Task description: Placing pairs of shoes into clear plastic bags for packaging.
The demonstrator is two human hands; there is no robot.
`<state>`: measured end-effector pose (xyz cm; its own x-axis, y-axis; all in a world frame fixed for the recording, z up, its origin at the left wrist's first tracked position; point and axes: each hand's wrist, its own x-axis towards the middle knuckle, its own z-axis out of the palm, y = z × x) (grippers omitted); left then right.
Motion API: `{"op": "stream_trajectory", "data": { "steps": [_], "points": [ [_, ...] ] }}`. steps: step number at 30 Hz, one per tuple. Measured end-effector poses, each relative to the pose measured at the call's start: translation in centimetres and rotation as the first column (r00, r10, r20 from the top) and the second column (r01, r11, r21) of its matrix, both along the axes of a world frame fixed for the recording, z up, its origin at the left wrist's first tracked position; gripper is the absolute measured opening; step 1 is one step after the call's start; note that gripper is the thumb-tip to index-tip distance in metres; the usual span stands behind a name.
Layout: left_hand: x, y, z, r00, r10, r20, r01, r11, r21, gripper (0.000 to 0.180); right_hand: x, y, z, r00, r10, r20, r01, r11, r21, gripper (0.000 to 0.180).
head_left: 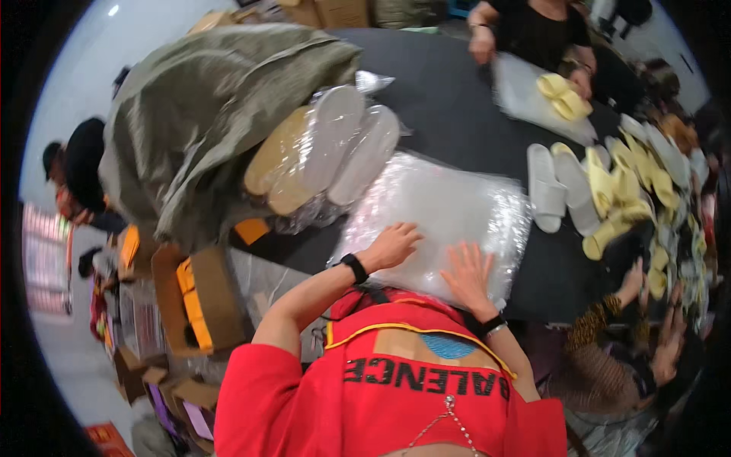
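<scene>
Left hand (pixel 392 247) and right hand (pixel 470 278) lie outstretched, empty, on plastic bags (pixel 449 206), likely light and slippery: pinch an edge.

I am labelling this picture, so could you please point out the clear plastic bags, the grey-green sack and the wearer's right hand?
Clear plastic bags (pixel 453 204), head view: middle of the top surface.
Grey-green sack (pixel 202 114), head view: its draped upper side.
Right hand (pixel 471 282), head view: back of the hand.

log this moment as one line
left hand: open on clear plastic bags | right hand: spread on same bags | wrapped slippers: left of bags
</scene>
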<state>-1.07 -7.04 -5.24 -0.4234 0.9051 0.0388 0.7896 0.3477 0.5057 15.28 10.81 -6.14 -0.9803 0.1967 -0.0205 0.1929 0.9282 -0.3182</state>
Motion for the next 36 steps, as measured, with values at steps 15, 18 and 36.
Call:
{"op": "stream_trajectory", "data": {
  "steps": [15, 18, 36],
  "points": [
    [-13.1, -14.3, 4.5, 0.394, 0.910, -0.125, -0.916, 0.401, 0.033, 0.089, 0.9, -0.8, -4.0, 0.996, 0.086, -0.032, -0.085, 0.996, 0.030, 0.056],
    [-13.6, -13.0, 6.5, 0.418, 0.903, -0.103, -0.906, 0.406, -0.116, 0.097, 0.6, -1.0, -3.6, 0.996, 0.082, -0.017, -0.082, 0.997, -0.001, 0.056],
    [-13.0, -7.8, 12.5, 0.721, 0.689, 0.077, -0.661, 0.651, 0.373, 0.031, 0.6, -0.9, -1.7, 0.989, 0.112, 0.101, -0.108, 0.993, -0.044, 0.071]
  ]
}}
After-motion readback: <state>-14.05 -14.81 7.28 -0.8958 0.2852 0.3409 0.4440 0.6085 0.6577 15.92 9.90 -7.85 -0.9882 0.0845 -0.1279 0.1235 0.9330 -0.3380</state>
